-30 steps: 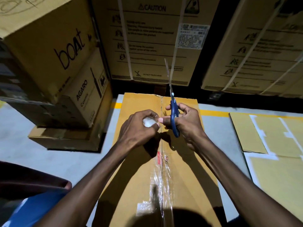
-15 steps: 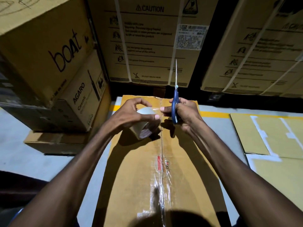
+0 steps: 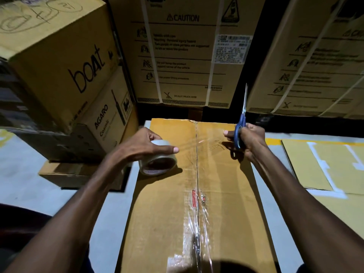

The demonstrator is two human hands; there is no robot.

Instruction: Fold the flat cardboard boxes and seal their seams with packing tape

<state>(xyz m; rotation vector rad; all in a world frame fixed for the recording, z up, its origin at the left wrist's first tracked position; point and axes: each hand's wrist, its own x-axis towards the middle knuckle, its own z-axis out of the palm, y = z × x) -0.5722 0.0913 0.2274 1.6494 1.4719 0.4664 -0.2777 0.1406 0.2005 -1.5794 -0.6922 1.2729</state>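
A folded brown cardboard box (image 3: 163, 213) lies in front of me, its centre seam (image 3: 197, 174) running away from me under clear tape. My left hand (image 3: 141, 146) grips a roll of clear packing tape (image 3: 157, 162) at the box's left side. A stretch of clear tape (image 3: 199, 141) spans from the roll across the seam to my right hand (image 3: 248, 140). That hand pinches the tape end and holds blue-handled scissors (image 3: 239, 133), blades pointing up and away.
Stacked cartons (image 3: 65, 75) stand close on the left. Large strapped cartons (image 3: 187, 52) rise behind the box. Flat cardboard sheets (image 3: 315, 164) lie on the grey floor (image 3: 29, 194) to the right, by a yellow line.
My hands have moved apart: the left hand took the roll left and down, the right hand went right with the scissors, and a length of tape now stretches across the seam.
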